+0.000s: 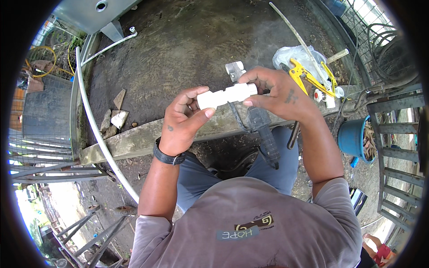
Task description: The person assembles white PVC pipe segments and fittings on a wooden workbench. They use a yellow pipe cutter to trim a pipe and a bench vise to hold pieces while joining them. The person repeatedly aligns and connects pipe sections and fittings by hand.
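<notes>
Both my hands hold a white plastic pipe fitting assembly (225, 95) level above a concrete ledge. My left hand (181, 118) closes on its left end with the thumb below. My right hand (281, 93) pinches its right end between thumb and fingers. Just behind my right fingers shows a grey metal tool head (235, 70) with round ends. Nearer me a black tool handle (267, 138) and its cord lie over the ledge edge; whether handle and head join is hidden by my hands. A yellow pipe cutter (307, 77) lies right of my right hand.
A clear plastic bag (290, 56) and a white valve (330, 101) lie by the cutter. A blue bucket (347, 136) of dry leaves stands right. A long white pipe (91, 119) curves along the left. Broken stone pieces (119, 118) sit on the ledge (134, 140).
</notes>
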`<state>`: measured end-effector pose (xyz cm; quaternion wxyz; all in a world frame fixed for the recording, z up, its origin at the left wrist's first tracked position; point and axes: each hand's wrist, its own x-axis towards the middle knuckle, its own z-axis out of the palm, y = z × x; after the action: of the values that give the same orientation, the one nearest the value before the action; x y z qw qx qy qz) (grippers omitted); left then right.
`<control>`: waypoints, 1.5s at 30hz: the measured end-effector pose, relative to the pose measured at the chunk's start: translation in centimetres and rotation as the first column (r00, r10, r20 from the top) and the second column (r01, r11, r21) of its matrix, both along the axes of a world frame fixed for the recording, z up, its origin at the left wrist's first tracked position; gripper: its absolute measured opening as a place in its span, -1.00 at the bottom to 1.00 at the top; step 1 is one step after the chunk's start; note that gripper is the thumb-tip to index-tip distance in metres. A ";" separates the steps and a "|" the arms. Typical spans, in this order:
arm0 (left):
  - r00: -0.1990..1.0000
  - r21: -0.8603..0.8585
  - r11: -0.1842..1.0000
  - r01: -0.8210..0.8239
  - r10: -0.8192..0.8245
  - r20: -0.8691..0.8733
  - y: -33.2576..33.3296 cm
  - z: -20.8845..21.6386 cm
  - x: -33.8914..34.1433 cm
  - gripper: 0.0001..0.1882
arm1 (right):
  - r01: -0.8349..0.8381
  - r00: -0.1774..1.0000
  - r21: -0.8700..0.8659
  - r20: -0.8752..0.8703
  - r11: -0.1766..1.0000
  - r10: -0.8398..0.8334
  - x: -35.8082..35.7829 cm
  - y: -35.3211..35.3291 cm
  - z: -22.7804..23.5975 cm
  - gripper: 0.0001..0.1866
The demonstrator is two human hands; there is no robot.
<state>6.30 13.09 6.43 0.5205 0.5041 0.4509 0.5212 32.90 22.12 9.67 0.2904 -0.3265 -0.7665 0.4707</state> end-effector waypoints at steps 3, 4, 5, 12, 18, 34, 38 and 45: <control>1.000 -0.013 1.000 0.002 -0.002 -0.020 -0.1 0.1 -0.1 -0.48 | -0.006 1.000 -0.035 -0.026 0.999 0.005 -0.1 0.0 -0.3 -0.57; 1.000 -0.020 1.000 0.005 -0.006 -0.030 -0.2 0.1 -0.1 -0.48 | -0.009 0.999 -0.054 -0.036 0.998 0.007 -0.1 0.0 -0.4 -0.56; 0.999 -0.015 1.000 0.006 -0.006 -0.032 -0.3 0.3 -0.1 -0.48 | -0.021 1.000 -0.113 0.001 0.993 0.021 -0.1 0.0 -0.2 -0.58; 0.999 0.030 1.000 0.001 0.000 -0.044 -0.4 0.4 0.2 -0.48 | -0.029 0.997 -0.233 0.064 0.972 0.046 -0.1 -0.3 0.2 -0.61; 0.999 0.031 1.000 -0.001 0.002 -0.039 -0.7 0.2 0.3 -0.48 | -0.036 0.997 -0.233 0.062 0.972 0.052 -0.2 -0.3 -0.2 -0.62; 0.998 -0.003 1.000 -0.028 0.028 -0.062 -1.2 0.1 0.3 -0.49 | -0.006 0.998 -0.163 0.058 0.987 0.016 -1.1 -0.4 -1.0 -0.54; 0.998 0.008 1.000 -0.022 0.023 -0.065 -1.2 -0.3 0.1 -0.49 | -0.014 0.997 -0.170 0.067 0.985 0.026 -1.1 -0.6 -0.9 -0.53; 0.996 -0.101 0.993 0.060 -0.052 0.074 -1.1 -1.5 -1.7 -0.47 | 0.003 1.000 -0.289 0.015 0.957 0.002 -2.1 -2.0 0.3 -0.59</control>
<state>4.61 12.00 4.97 0.5760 0.4701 0.4442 0.5000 30.81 20.14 9.95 0.2337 -0.3692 -0.6915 0.5752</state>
